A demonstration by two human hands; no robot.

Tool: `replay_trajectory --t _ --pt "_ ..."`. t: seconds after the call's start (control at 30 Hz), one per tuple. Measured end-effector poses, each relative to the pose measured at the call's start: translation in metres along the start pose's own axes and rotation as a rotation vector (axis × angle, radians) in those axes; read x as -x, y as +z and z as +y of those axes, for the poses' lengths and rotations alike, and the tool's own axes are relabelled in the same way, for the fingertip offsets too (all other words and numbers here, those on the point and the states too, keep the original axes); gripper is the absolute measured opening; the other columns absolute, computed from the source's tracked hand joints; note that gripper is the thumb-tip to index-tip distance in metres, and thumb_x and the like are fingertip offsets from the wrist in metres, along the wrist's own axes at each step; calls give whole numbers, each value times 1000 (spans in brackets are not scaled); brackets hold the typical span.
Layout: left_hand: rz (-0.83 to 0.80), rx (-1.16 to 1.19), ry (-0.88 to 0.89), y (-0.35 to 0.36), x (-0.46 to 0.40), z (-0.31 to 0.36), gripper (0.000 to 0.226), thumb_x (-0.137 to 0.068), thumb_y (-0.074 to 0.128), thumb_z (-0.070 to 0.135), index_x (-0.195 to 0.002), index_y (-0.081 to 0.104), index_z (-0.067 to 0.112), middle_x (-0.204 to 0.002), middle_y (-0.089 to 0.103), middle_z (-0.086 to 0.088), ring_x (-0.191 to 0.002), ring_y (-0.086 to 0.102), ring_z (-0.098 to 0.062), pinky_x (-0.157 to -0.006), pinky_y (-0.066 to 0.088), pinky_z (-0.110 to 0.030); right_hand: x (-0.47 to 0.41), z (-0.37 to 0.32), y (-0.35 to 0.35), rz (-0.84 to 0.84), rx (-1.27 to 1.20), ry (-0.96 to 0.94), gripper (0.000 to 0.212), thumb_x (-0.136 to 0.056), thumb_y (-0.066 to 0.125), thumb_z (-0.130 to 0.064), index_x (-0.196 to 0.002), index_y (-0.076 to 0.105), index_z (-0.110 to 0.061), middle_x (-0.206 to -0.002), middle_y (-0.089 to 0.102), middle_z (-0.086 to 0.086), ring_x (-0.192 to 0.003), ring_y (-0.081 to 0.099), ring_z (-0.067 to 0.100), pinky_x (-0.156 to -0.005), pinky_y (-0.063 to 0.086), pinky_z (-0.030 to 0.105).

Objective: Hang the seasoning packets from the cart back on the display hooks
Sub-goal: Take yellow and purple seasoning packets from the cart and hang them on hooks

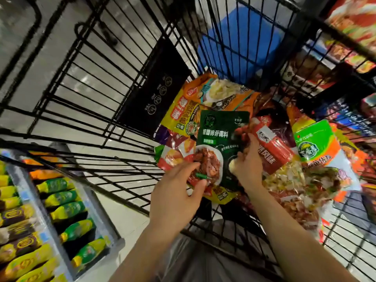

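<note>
Store shelving with yellow and green packets [67,208] flanks a black wire shopping cart [97,98] heaped with bright seasoning packets [289,180]. Both hands reach into it: the left hand [177,198] pinches the lower edge of a dark green seasoning packet [220,139], and the right hand [247,162] grips its right side with curled fingers.

Both hands [211,174] on green packet [221,139]

Shop aisle, pale grey tiled floor [61,64] with glare patches. Shelf [101,226] lower left, rows of yellow-green packets [67,210]. Packed product shelving [317,72] at right, blurred. Blue bin [240,41] ahead.
</note>
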State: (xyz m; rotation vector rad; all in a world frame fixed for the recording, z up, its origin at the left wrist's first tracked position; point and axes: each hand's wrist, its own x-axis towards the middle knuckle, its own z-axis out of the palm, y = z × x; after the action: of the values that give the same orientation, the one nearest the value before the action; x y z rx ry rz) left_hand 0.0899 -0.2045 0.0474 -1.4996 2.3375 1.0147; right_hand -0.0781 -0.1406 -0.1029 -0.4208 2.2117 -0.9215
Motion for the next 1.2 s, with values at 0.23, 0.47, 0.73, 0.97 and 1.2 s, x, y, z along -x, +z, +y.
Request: replay_trajectory --t 0.23,0.47,0.73,0.97,1.2 --pt "-305 579 -313 29 -84 41 45 -98 58 30 -142 45 30 -135 52 6 -117 51 -15 -101 41 -34 2 44 -74 159 58 221 61 -88 48 6 -141 45 -25 -130 59 11 -113 57 33 -77 38 29" --pt "-376 645 -383 122 -121 44 41 -96 62 15 -135 49 17 -133 56 -4 -127 52 -22 -105 43 -34 1 58 -82 139 -57 235 60 -90 48 5 -140 47 -29 -119 59 8 -101 57 28 -81 48 38" --pt "-335 725 -455 137 -124 41 26 -93 67 16 -116 57 21 -118 65 -4 -103 59 -19 -78 44 -28 10 61 -87 204 -124 260 50 -96 46 4 -137 52 -24 -118 57 5 -105 55 22 -77 35 24" --pt "-290 790 -387 124 -119 41 34 -90 70 13 -119 59 26 -127 56 -2 -118 53 -20 -96 46 -35 7 44 -95 223 -152 213 45 -96 53 -2 -133 56 -28 -127 60 3 -103 56 15 -92 45 33" --pt "-137 849 -160 46 -112 22 67 -90 66 3 -133 37 44 -133 56 1 -124 53 -19 -105 45 -45 -1 -17 -76 88 -315 86 45 -96 53 -4 -131 57 -32 -117 60 0 -101 56 12 -84 44 24"
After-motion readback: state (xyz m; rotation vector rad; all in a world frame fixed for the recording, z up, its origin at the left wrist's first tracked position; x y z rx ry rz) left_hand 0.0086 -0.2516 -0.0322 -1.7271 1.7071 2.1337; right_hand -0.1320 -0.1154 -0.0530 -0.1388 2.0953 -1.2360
